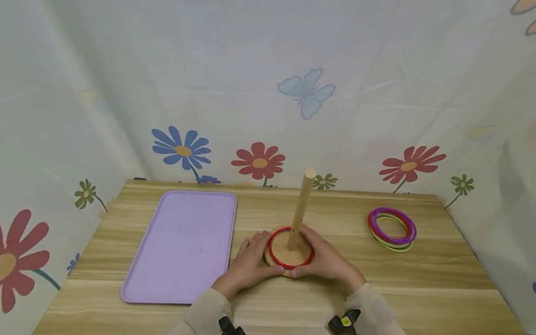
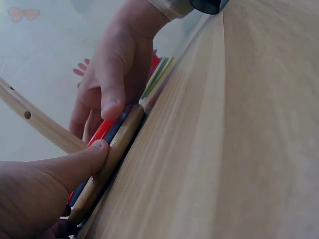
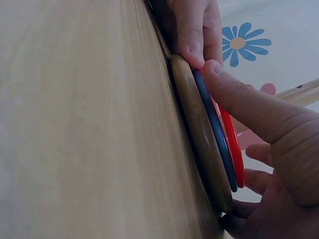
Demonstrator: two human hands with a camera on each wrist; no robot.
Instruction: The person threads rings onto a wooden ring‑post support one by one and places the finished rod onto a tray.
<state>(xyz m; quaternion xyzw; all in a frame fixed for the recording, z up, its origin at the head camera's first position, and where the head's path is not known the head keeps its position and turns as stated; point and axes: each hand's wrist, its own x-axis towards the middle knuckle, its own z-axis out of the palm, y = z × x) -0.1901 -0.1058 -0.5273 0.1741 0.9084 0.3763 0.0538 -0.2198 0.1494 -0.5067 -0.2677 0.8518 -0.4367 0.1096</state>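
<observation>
A round wooden peg stand [image 1: 290, 273] sits mid-table, its tall wooden peg [image 1: 300, 207] upright. Around the peg, a red ring [image 1: 284, 265] lies over a blue ring [image 3: 217, 129] on the base; the right wrist view shows both edge-on. My left hand [image 1: 251, 262] curves round the stand's left side, with its thumb [image 2: 97, 152] against the base and rings at the front. On the opposite side my right hand [image 1: 329, 260] curls round the stand, its thumb tip [image 3: 215, 68] on the rings. Both thumbs nearly meet. Some fingers are hidden behind the base.
A flat lilac tray [image 1: 184, 245] lies on the left of the wooden table [image 1: 428, 304]. At the back right is a loose pile of rings [image 1: 393, 230] in purple, red and yellow-green. A flowered curtain [image 1: 256, 81] hangs behind the table.
</observation>
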